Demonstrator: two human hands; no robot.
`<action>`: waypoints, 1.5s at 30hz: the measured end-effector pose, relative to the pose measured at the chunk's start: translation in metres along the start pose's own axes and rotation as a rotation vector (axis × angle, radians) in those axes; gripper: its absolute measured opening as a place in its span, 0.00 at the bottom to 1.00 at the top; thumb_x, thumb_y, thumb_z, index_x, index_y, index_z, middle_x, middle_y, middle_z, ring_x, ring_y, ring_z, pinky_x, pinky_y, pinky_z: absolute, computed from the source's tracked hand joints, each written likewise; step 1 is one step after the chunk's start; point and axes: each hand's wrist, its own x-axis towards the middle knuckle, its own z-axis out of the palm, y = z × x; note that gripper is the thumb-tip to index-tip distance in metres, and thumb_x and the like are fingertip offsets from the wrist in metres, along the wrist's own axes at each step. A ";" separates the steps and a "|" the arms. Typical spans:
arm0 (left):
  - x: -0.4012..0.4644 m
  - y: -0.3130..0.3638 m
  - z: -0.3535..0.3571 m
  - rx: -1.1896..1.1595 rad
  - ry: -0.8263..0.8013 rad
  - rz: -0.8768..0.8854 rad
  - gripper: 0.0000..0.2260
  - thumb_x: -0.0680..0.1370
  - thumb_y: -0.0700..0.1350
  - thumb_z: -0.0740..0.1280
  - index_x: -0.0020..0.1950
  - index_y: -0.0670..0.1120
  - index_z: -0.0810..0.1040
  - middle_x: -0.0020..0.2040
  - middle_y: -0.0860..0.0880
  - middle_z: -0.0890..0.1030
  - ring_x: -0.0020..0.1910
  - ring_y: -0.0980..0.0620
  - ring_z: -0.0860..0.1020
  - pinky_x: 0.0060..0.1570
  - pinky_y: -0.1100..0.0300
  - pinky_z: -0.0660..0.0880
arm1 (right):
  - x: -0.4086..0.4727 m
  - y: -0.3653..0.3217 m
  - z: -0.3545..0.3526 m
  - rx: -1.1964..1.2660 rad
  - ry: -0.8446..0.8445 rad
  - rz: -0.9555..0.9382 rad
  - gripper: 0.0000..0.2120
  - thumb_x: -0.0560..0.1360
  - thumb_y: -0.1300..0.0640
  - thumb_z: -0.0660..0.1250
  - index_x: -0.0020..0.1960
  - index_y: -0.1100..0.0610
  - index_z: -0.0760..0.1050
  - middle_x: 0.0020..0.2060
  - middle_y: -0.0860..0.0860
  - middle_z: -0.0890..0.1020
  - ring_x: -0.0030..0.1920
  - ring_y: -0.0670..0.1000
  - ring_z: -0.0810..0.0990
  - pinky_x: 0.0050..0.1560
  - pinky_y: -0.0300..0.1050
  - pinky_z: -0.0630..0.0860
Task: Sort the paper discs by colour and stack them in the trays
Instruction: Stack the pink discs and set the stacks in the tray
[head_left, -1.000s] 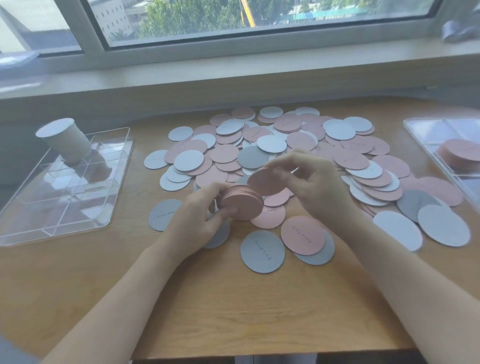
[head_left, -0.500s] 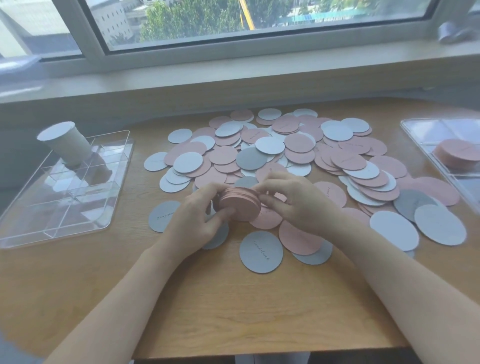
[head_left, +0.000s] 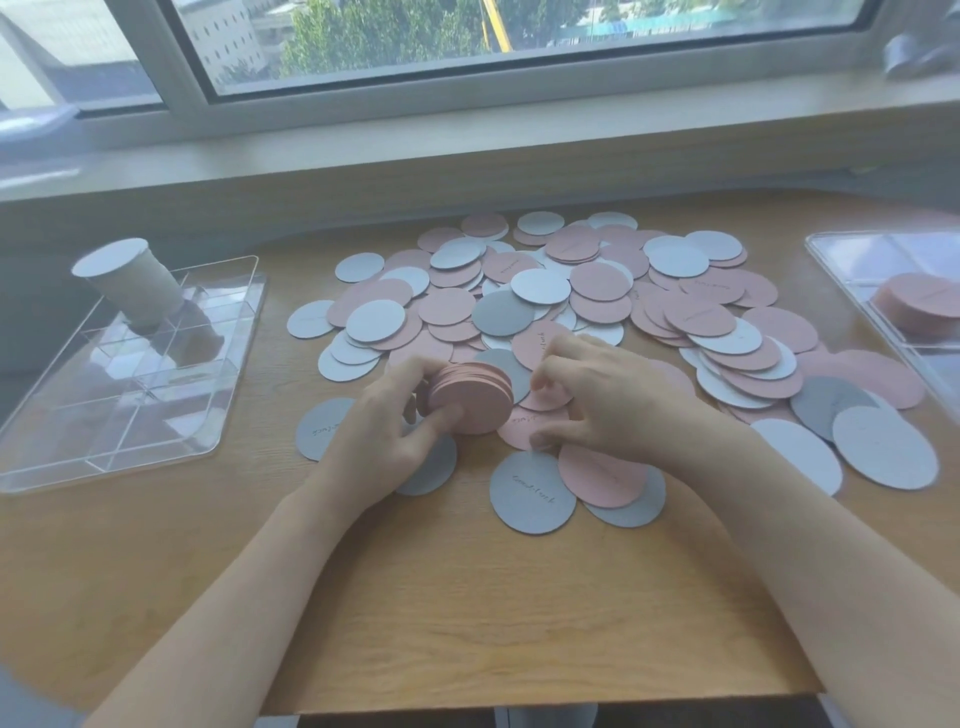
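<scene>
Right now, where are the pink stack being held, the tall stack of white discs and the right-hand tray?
pink stack (head_left: 470, 402), head view, front face.
white disc stack (head_left: 136, 286), head view, its side.
right tray (head_left: 826, 249), head view, near-left rim.

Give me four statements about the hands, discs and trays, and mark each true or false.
1. The left hand grips a stack of pink discs. True.
2. The right-side tray holds grey discs. False: it holds a pink stack.
3. The right hand pinches a pink disc lying on the table. True.
4. The left-side tray lies upside down. False: it sits upright, with a tall white stack in it.
</scene>
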 end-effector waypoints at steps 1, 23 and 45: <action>0.000 0.000 0.000 -0.003 0.003 -0.001 0.10 0.77 0.48 0.69 0.58 0.50 0.77 0.48 0.54 0.81 0.47 0.49 0.77 0.49 0.49 0.74 | 0.000 0.000 -0.001 -0.008 -0.001 0.003 0.27 0.71 0.35 0.70 0.63 0.49 0.74 0.57 0.41 0.69 0.51 0.39 0.61 0.39 0.35 0.59; 0.000 0.003 0.000 -0.009 0.003 0.030 0.10 0.76 0.47 0.71 0.56 0.48 0.78 0.46 0.56 0.80 0.44 0.54 0.76 0.49 0.58 0.73 | -0.002 0.003 -0.001 0.347 0.615 0.031 0.06 0.76 0.61 0.67 0.41 0.53 0.78 0.32 0.44 0.77 0.33 0.46 0.74 0.36 0.39 0.71; 0.000 0.001 0.001 -0.024 0.016 -0.073 0.12 0.74 0.57 0.69 0.54 0.52 0.76 0.45 0.52 0.81 0.41 0.43 0.78 0.45 0.45 0.74 | -0.007 0.008 -0.010 0.142 -0.092 -0.001 0.27 0.68 0.38 0.75 0.63 0.43 0.73 0.58 0.41 0.70 0.57 0.41 0.65 0.48 0.19 0.58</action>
